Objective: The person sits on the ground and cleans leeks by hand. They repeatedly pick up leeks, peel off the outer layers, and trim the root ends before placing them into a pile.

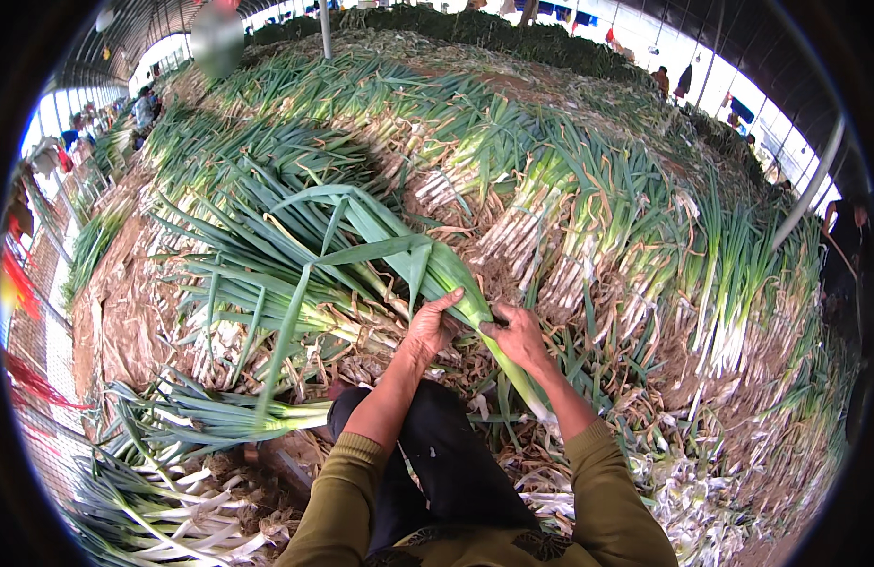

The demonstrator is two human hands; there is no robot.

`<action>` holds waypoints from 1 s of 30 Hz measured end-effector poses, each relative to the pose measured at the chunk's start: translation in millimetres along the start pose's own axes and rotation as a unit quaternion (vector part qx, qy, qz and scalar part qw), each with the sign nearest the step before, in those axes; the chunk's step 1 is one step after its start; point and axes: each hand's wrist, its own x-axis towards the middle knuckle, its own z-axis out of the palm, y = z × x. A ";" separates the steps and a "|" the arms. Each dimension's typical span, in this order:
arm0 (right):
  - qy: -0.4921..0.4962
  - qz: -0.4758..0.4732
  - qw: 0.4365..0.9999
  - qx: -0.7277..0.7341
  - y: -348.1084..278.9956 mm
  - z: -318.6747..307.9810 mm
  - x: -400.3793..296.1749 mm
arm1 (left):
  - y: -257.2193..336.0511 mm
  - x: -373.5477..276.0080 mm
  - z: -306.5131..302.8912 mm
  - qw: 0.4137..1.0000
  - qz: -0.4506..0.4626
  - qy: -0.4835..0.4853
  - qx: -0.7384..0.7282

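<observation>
A large green onion with broad green leaves is held between both hands in front of my knees. My left hand grips it where the leaves begin to fan, thumb laid along the top. Just below, my right hand pinches the upper stalk between thumb and fingers. Its pale lower end slants down past my right wrist. The leaves bend up and left, with one long leaf hanging down. Beyond my left hand lies a heap of uncleaned green onions, roots toward me.
Bundled green onions lie in rows ahead. Cleaned white-stemmed ones lie at lower left, more at right. Peeled scraps litter the ground. A metal post leans at right. Wire mesh runs along the left. People are in the distance.
</observation>
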 end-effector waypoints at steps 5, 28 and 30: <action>0.013 0.296 0.816 0.496 103.8 1.9 0.8 | -10.2 -9.6 29.9 0.998 0.063 0.000 0.012; 0.069 -0.563 0.782 -0.260 -225.8 -41.6 167.6 | -47.7 0.9 9.7 0.972 0.095 0.080 0.201; 0.096 -0.542 0.746 -0.375 -243.2 -43.0 198.0 | -50.3 -0.4 16.7 0.971 0.076 0.064 0.220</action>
